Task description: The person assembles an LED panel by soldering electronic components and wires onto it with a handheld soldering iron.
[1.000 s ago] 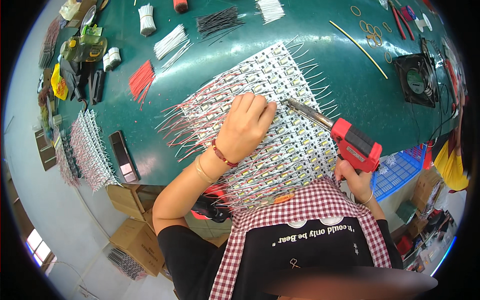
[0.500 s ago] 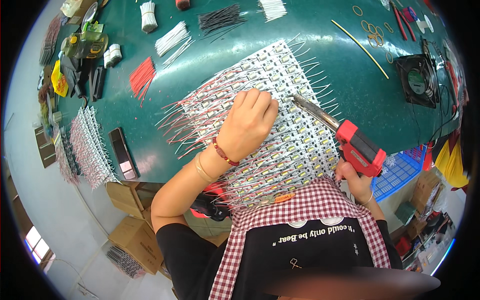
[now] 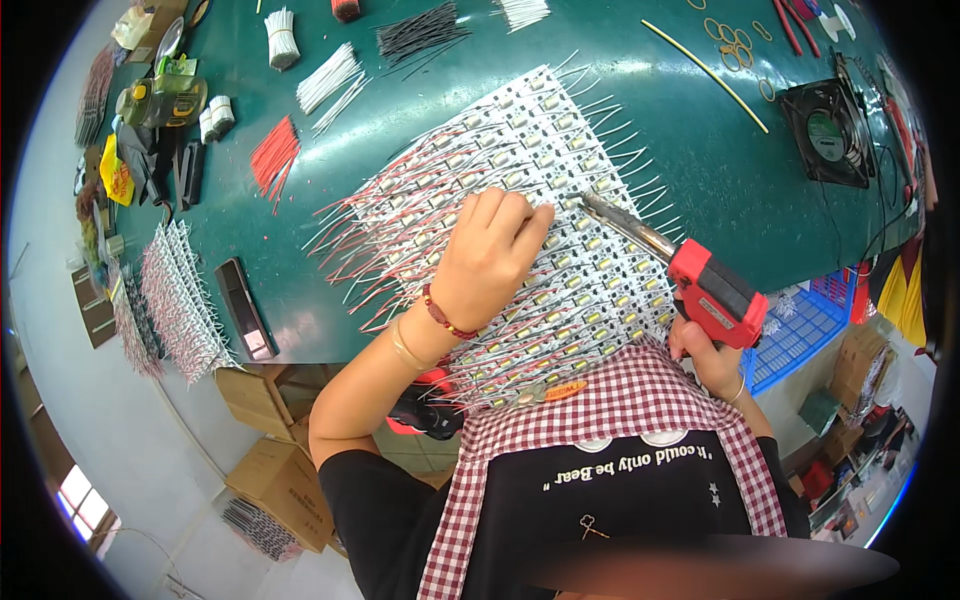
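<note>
A white panel of small circuit boards point(image 3: 590, 262) with rows of yellowish LED chips lies on the green table in front of me. Red and white wires point(image 3: 372, 262) stick out along its left side, white ones along its right. My left hand point(image 3: 492, 245) rests over the panel's middle, fingers curled in a pinch; whatever is between the fingertips is hidden. My right hand point(image 3: 708, 362) grips a red and black soldering gun point(image 3: 715, 295) at the panel's right edge. Its dark metal tip points left, at the boards just right of my left fingertips.
Bundles of red wires point(image 3: 274, 155), white wires point(image 3: 330, 80) and black wires point(image 3: 420, 38) lie beyond the panel. A phone point(image 3: 245, 308) and finished-looking wired panels point(image 3: 182, 295) are on the left. A black fan point(image 3: 826, 135) stands right, above a blue basket point(image 3: 800, 335).
The view has shifted slightly, so the table's things sit further left and up. Relative to the panel, my left hand and the soldering tip have come a little toward me.
</note>
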`<state>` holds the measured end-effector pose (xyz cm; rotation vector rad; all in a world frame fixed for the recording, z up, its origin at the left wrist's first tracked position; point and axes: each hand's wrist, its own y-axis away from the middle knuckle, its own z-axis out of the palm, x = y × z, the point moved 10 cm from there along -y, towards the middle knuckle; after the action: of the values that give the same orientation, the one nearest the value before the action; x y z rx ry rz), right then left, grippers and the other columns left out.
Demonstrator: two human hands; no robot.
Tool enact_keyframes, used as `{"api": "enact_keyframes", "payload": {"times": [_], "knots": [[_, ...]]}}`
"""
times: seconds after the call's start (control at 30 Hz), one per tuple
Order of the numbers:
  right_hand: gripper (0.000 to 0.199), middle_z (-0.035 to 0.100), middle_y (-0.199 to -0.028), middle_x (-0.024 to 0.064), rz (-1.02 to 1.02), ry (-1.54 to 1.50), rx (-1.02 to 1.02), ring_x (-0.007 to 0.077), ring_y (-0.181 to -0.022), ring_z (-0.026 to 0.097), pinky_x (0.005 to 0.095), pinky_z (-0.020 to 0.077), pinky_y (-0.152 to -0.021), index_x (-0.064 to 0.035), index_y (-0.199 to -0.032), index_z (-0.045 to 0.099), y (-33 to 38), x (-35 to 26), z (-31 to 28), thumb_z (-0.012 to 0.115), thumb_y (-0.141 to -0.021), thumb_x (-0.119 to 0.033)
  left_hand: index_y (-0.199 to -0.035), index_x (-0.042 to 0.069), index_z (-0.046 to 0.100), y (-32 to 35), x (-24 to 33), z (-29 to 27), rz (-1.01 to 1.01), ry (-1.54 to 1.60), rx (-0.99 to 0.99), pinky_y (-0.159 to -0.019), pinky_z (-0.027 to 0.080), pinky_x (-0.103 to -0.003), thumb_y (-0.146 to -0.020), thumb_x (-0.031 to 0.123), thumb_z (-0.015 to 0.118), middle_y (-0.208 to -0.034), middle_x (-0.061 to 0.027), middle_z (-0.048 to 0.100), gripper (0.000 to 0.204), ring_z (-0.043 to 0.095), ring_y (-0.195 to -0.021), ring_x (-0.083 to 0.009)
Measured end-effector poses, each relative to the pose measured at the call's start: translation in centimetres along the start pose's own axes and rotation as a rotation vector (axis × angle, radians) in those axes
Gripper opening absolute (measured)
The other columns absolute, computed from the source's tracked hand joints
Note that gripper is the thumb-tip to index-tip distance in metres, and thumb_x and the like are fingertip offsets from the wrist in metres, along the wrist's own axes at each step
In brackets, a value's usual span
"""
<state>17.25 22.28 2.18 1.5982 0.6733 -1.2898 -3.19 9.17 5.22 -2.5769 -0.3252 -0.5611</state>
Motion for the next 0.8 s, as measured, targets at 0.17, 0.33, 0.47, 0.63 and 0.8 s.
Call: {"api": "enact_keyframes", "payload": {"times": [0.17, 0.33, 0.47, 0.63, 0.8], "knots": [[0.009, 0.061, -0.080, 0.0028, 0.124, 0.055, -0.036, 0.0103, -0.069, 0.058, 0.0266, 0.0476, -0.063, -0.0012, -0.100, 0.062, 0.5, 1.7, 0.1, 0.061, -0.095, -0.009, -0.104, 0.000, 0.069, 0.2, -0.1, 0.4, -0.018, 0.010, -0.004, -0.070, 0.040, -0.035, -0.069, -0.004, 0.062, -0.083, -0.0057, 0.051, 0.036, 0.050, -0.077, -0.0216], [0.017, 0.060, -0.078, 0.0042, 0.063, 0.199, -0.063, 0.0117, -0.069, 0.057, 0.0282, 0.0466, -0.063, 0.0003, -0.107, 0.057, 0.8, 2.6, 0.1, 0.060, -0.095, -0.011, -0.105, -0.001, 0.069, 0.2, 0.0, 0.6, -0.017, -0.016, -0.013, -0.070, 0.041, -0.035, -0.070, -0.004, 0.062, -0.082, -0.0061, 0.050, 0.036, 0.050, -0.076, -0.0219], [0.022, 0.057, -0.074, 0.0065, -0.054, 0.397, -0.139, 0.0134, -0.066, 0.055, 0.0289, 0.0457, -0.062, 0.0023, -0.109, 0.054, 0.5, 1.6, 0.8, 0.057, -0.097, -0.015, -0.105, -0.001, 0.068, 0.1, 0.1, 0.6, -0.022, -0.023, 0.001, -0.069, 0.040, -0.035, -0.071, -0.004, 0.062, -0.082, -0.0064, 0.050, 0.034, 0.050, -0.077, -0.0221], [0.020, 0.056, -0.074, 0.0059, 0.085, 0.146, -0.074, 0.0134, -0.066, 0.055, 0.0287, 0.0456, -0.063, 0.0027, -0.106, 0.054, 0.4, 1.2, 0.7, 0.055, -0.098, -0.016, -0.106, -0.002, 0.067, 0.0, 0.2, 0.7, -0.019, -0.037, -0.012, -0.068, 0.040, -0.034, -0.074, -0.003, 0.061, -0.082, -0.0070, 0.049, 0.033, 0.049, -0.076, -0.0225], [0.022, 0.056, -0.073, 0.0059, 0.025, 0.203, -0.063, 0.0135, -0.066, 0.055, 0.0290, 0.0455, -0.062, 0.0037, -0.107, 0.054, 0.5, 1.5, 0.5, 0.055, -0.098, -0.016, -0.106, -0.002, 0.067, 0.0, 0.1, 0.8, -0.026, -0.041, -0.016, -0.068, 0.040, -0.034, -0.073, -0.003, 0.062, -0.082, -0.0071, 0.049, 0.033, 0.049, -0.076, -0.0225]]}}
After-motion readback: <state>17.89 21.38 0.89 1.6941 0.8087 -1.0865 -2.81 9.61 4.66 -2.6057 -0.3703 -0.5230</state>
